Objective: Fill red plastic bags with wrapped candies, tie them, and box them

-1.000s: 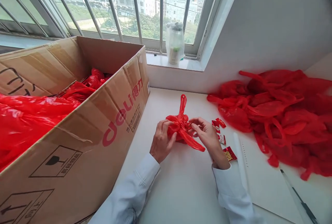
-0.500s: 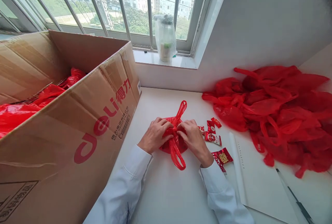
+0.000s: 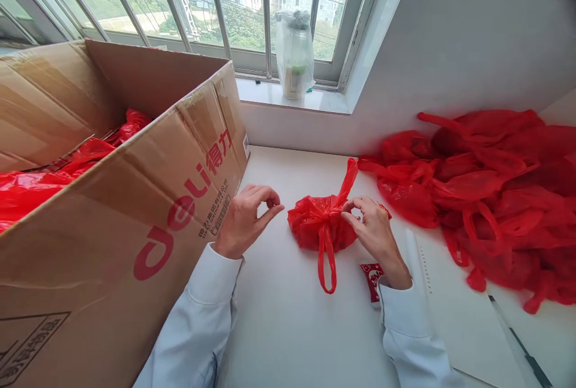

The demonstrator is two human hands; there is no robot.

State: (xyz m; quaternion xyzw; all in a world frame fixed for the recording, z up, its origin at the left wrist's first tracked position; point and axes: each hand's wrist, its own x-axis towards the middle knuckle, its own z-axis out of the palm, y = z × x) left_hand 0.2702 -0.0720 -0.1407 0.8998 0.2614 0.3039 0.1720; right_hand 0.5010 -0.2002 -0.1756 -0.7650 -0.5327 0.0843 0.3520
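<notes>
Our right hand pinches the knot of the tied red bag, which sits on the white tabletop just right of the box, one handle loop lying toward us and the other sticking up. Our left hand hovers between box and bag, holding nothing, thumb and forefinger nearly closed. Right of the bag lie a small red packet and a heap of red bags.
</notes>
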